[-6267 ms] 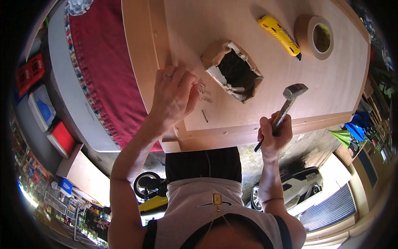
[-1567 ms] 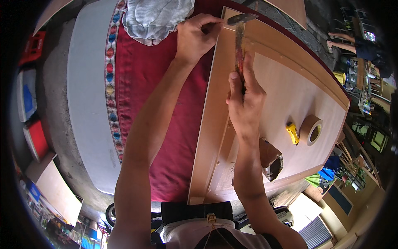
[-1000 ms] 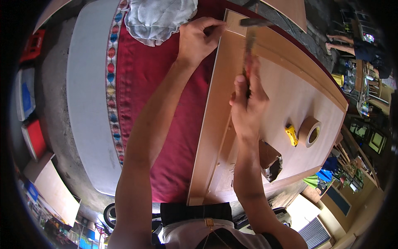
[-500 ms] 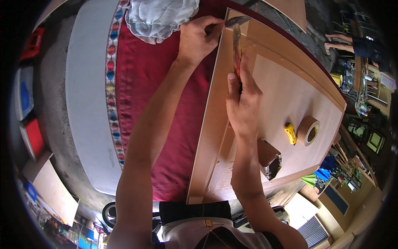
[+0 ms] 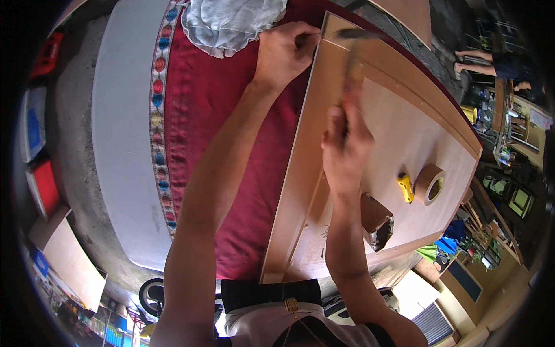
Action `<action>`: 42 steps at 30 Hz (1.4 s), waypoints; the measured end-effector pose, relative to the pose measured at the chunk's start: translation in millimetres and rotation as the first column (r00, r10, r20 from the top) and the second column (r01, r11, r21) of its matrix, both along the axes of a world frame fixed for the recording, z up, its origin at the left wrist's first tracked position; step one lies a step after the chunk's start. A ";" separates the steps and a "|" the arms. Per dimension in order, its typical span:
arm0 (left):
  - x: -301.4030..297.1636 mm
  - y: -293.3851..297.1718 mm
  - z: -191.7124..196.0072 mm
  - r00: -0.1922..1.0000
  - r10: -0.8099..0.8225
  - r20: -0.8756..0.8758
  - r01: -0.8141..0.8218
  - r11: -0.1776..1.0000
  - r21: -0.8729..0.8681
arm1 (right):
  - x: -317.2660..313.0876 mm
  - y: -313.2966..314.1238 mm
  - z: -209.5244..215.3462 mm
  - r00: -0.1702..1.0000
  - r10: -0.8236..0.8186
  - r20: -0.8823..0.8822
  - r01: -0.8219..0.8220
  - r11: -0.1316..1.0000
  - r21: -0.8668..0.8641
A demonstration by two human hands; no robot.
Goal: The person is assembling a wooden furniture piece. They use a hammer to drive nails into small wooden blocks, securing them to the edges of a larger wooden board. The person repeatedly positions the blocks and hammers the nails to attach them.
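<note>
My right hand (image 5: 348, 151) is wrapped round the handle of a hammer (image 5: 355, 63), whose head is smeared by motion over the far left corner of a wooden panel (image 5: 413, 124). At that corner's left edge, my left hand (image 5: 284, 53) pinches its fingertips together. Whatever sits between those fingers is hidden or too small to make out. Framing strips of brown wood run along the panel's borders.
On the panel lie a yellow utility knife (image 5: 405, 188), a roll of brown tape (image 5: 430, 185) and a torn cardboard box (image 5: 377, 222). A maroon cloth (image 5: 248, 191) spreads under the panel, with a pale crumpled cloth (image 5: 228, 26) at the back. Another person (image 5: 491, 65) is at far right.
The hammer and my right hand have swung right, away from my left fingertips. My left hand has shifted slightly right in the picture and stays at the panel's edge, still pinched.
</note>
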State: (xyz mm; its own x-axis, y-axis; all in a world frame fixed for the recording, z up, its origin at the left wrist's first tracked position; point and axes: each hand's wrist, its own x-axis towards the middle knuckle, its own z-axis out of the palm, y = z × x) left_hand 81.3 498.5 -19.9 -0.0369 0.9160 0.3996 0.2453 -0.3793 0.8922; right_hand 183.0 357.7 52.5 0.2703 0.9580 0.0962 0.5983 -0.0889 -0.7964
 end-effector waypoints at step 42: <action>1.6 -1.5 -3.9 0.999 0.037 0.025 -0.038 0.998 0.051 | -3.5 14.2 24.5 0.995 0.048 0.090 -0.048 0.999 -0.001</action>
State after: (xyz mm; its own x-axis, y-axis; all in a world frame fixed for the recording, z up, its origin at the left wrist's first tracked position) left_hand 82.9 497.0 -23.7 -0.0810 0.8919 0.4450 0.2394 -0.4160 0.8773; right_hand 179.5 371.9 77.0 0.2140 0.9696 0.1190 0.6710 -0.0574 -0.7392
